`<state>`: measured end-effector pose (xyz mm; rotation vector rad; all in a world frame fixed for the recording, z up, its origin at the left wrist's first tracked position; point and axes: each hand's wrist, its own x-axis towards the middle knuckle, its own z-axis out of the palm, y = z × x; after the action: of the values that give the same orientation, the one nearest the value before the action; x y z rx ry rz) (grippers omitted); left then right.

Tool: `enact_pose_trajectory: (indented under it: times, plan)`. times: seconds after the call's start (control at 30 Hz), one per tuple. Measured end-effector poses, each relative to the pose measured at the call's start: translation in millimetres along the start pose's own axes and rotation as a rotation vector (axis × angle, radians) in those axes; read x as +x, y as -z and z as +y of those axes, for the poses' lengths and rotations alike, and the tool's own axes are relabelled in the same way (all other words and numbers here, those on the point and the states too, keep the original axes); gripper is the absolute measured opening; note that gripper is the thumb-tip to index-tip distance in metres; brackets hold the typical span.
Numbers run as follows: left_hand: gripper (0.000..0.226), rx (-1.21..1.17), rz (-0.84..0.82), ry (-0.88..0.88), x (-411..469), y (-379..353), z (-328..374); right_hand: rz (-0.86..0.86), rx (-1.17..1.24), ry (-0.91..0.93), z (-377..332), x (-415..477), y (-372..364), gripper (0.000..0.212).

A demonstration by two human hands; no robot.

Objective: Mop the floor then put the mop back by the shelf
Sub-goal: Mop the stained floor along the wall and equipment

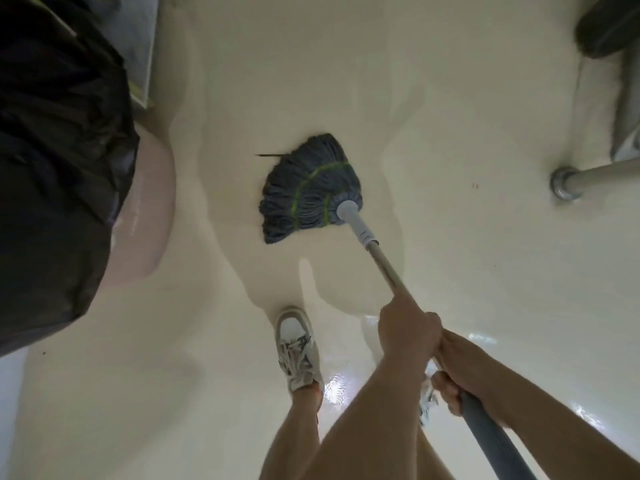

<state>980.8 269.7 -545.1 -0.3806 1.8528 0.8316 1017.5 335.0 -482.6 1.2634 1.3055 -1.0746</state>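
A blue string mop head [304,190] with green bands lies spread on the cream floor [467,254] in the middle of the view. Its metal handle [382,263] runs down and right to my hands. My left hand [408,332] is closed around the handle, index finger stretched along it. Just behind, my right hand [460,372] grips the grey lower part of the handle. The floor around the mop shows darker wet patches and shiny streaks near my foot.
A pink bin [145,216] lined with a black bag [52,150] stands at the left. A metal leg with a round foot [566,183] is at the right. My shoe [298,348] stands below the mop. A panel [142,46] leans at the upper left.
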Motion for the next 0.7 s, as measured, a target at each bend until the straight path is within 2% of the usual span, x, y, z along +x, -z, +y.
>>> enact_pose_trajectory:
  times: [0.07,0.13,0.2,0.27,0.4,0.47,0.53,0.6,0.67,0.7]
  plan:
    - [0.048,0.011,-0.093,0.023,-10,-24,7,0.012,0.074,-0.052,17,-14,10,0.037]
    - [0.064,-0.018,-0.161,0.054,-12,-35,8,0.038,0.085,-0.057,27,-19,10,0.04]
    - [0.083,-0.095,-0.163,0.105,-8,-29,0,0.063,0.059,-0.021,28,-16,-1,0.039]
    - [0.09,-0.17,-0.109,0.135,-3,-11,-16,0.063,0.005,0.025,21,-10,-22,0.037]
    - [0.067,-0.161,0.087,0.118,3,52,-61,-0.034,0.081,0.083,-2,-1,-89,0.029]
    - [0.057,-0.16,0.168,0.148,9,86,-84,-0.095,-0.056,0.099,-21,0,-118,0.019]
    - [0.048,-0.201,0.235,0.19,15,114,-106,-0.14,-0.142,0.058,-39,3,-141,0.023]
    - [0.039,-0.227,0.266,0.218,16,135,-124,-0.167,-0.256,0.07,-56,3,-160,0.019]
    - [0.037,-0.269,0.276,0.266,14,145,-136,-0.149,-0.439,0.164,-66,2,-171,0.011]
    - [0.037,-0.312,0.276,0.289,13,145,-140,-0.152,-0.553,0.211,-68,4,-173,0.014]
